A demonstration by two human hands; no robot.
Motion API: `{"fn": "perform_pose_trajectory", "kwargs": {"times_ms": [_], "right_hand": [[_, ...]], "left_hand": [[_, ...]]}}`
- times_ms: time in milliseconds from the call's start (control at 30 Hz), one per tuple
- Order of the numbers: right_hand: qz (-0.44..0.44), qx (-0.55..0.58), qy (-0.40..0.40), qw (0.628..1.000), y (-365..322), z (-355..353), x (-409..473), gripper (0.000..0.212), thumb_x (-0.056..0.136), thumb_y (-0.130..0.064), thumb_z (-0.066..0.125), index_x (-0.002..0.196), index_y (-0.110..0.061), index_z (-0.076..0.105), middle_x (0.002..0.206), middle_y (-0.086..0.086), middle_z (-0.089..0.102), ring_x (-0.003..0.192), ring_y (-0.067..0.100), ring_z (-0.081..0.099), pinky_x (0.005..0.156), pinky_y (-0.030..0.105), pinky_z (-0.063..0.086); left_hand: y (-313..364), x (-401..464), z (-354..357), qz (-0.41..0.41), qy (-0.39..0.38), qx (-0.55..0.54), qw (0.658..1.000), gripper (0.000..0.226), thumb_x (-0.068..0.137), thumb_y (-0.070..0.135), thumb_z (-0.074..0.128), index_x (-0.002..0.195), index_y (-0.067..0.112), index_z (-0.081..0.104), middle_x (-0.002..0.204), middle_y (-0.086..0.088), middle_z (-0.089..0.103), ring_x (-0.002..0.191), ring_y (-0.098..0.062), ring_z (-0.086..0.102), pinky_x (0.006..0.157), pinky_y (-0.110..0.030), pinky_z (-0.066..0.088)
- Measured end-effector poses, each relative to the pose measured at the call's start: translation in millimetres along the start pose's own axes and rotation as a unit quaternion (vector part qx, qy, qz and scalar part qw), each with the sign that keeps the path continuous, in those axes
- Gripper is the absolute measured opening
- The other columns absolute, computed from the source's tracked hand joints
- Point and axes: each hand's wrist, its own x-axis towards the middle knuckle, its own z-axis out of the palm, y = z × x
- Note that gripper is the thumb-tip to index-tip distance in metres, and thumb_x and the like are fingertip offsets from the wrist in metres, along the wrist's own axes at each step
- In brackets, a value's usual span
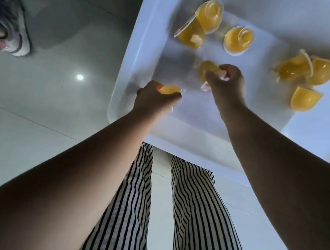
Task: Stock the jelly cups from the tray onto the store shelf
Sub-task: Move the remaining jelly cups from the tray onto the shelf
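A white plastic tray [144, 45] lies on the floor below me with several yellow jelly cups in it. My left hand [153, 99] reaches into the tray's near left corner and grips one jelly cup [171, 89]. My right hand [225, 84] is over the tray's middle and pinches another jelly cup [207, 69]. Loose cups lie farther in: two touching at the back [210, 15], one beside them [238, 40], and three at the right [305, 98]. No shelf is in view.
The tray sits on a glossy pale tiled floor [55, 95]. My legs in striped trousers [135, 207] stand just at the tray's near edge. Another person's sneaker [12, 29] is on the floor at the far left.
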Motion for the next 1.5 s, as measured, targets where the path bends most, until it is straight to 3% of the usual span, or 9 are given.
{"fn": "perform_pose_trajectory", "kwargs": {"times_ms": [167,267,367,533,733,1000,1167,1233,1500], "right_hand": [[0.079,0.148,0.023,0.986,12.5,-33.1,-15.3,0.043,0.075,-0.017,0.068,0.116,-0.011,0.053,0.085,-0.004,0.053,0.067,0.013,0.053,0.063,0.028,0.050],[0.033,0.180,0.007,0.983,3.7,-58.2,-35.0,0.022,0.055,-0.017,0.066,0.071,-0.018,0.052,0.054,-0.011,0.046,0.054,0.013,0.041,0.054,0.022,0.035],[-0.007,0.200,-0.043,0.979,-16.9,-87.7,-56.7,0.040,0.068,0.003,0.071,0.099,-0.017,0.055,0.072,-0.007,0.049,0.070,0.014,0.047,0.064,0.020,0.039],[-0.069,0.247,-0.079,0.963,-84.4,-171.2,-120.0,0.044,0.082,0.004,0.058,0.117,-0.022,0.057,0.091,0.001,0.062,0.083,0.018,0.058,0.071,0.028,0.039],[-0.214,0.312,-0.085,0.922,-186.4,-289.1,-230.0,0.048,0.084,0.005,0.057,0.125,-0.018,0.047,0.093,0.003,0.058,0.075,0.008,0.063,0.078,0.025,0.053],[-0.365,0.246,0.035,0.897,-276.8,-388.3,-367.3,0.065,0.081,-0.004,0.066,0.137,-0.007,0.034,0.108,0.002,0.056,0.108,0.020,0.056,0.102,0.037,0.042],[-0.423,0.340,0.055,0.838,-308.1,-426.8,-433.3,0.044,0.076,0.001,0.065,0.116,-0.007,0.049,0.087,0.003,0.055,0.069,0.010,0.062,0.074,0.025,0.051],[-0.442,0.354,0.062,0.822,-312.5,-438.1,-450.2,0.069,0.063,-0.014,0.073,0.125,0.000,0.047,0.102,0.011,0.058,0.069,0.010,0.065,0.059,0.018,0.052],[-0.429,0.322,0.117,0.836,-293.4,-481.4,-470.4,0.050,0.080,-0.002,0.064,0.127,0.001,0.046,0.097,0.002,0.058,0.081,0.011,0.060,0.076,0.021,0.051]], "left_hand": [[19.5,-20.4,-5.1,0.076,0.002,-0.046,0.996,0.078,0.049,0.036,0.066,0.121,0.013,0.048,0.121,-0.015,0.052,0.102,-0.025,0.058,0.080,-0.032,0.053],[39.5,-37.2,-15.5,0.116,0.000,-0.078,0.990,0.063,0.058,0.022,0.082,0.106,0.008,0.043,0.099,-0.009,0.050,0.080,-0.013,0.049,0.059,-0.012,0.044],[62.6,-60.4,-28.0,0.158,0.007,-0.058,0.986,0.048,0.063,0.027,0.081,0.086,0.007,0.045,0.072,0.001,0.042,0.063,-0.010,0.041,0.042,-0.007,0.030],[116.5,-144.9,-59.4,0.241,0.000,-0.094,0.966,0.051,0.074,0.022,0.075,0.117,0.004,0.054,0.111,-0.016,0.061,0.099,-0.026,0.061,0.062,-0.017,0.046],[205.3,-286.3,-113.1,0.364,-0.012,-0.172,0.915,0.038,0.077,-0.002,0.067,0.110,0.015,0.059,0.087,0.006,0.057,0.066,0.001,0.054,0.046,-0.006,0.043],[291.4,-449.2,-182.5,0.550,-0.064,-0.201,0.808,0.082,0.060,0.027,0.082,0.133,0.028,0.044,0.119,0.005,0.057,0.110,-0.014,0.057,0.097,-0.032,0.046],[321.1,-520.3,-208.7,0.604,-0.141,-0.274,0.735,0.045,0.076,0.000,0.070,0.112,0.021,0.056,0.094,0.008,0.068,0.098,-0.018,0.060,0.089,-0.033,0.049],[332.8,-537.8,-212.3,0.606,-0.156,-0.281,0.728,0.067,0.070,0.003,0.076,0.129,0.018,0.047,0.108,0.001,0.063,0.100,-0.017,0.060,0.088,-0.031,0.048],[354.3,-571.4,-177.2,0.627,-0.177,-0.251,0.716,0.054,0.067,0.002,0.078,0.116,0.012,0.055,0.106,-0.004,0.065,0.100,-0.019,0.062,0.090,-0.033,0.050]]}}
